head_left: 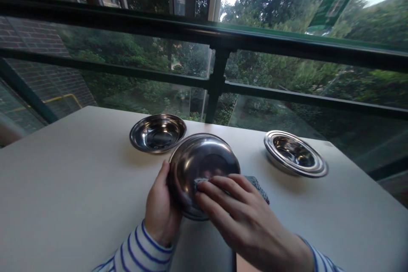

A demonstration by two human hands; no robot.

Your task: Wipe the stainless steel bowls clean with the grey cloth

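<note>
My left hand (162,204) is closed on the left edge of a shiny metal bowl (207,153), its thumb along the side. The bowl is tilted above the table, with its rounded outside facing me. Against this outside, the fingers of my right hand (244,210) press a grey-green cloth (259,189). A bit of the cloth shows at the fingertips and more sticks out behind the hand; the rest is hidden under it. Both wrists are in striped sleeves.
On the white table (89,170), a second metal bowl (157,134) stands upright at the back left. Stacked metal bowls (296,155) stand at the right. Beyond the table runs a dark green railing (219,80), with a plastic bottle (334,6) on top.
</note>
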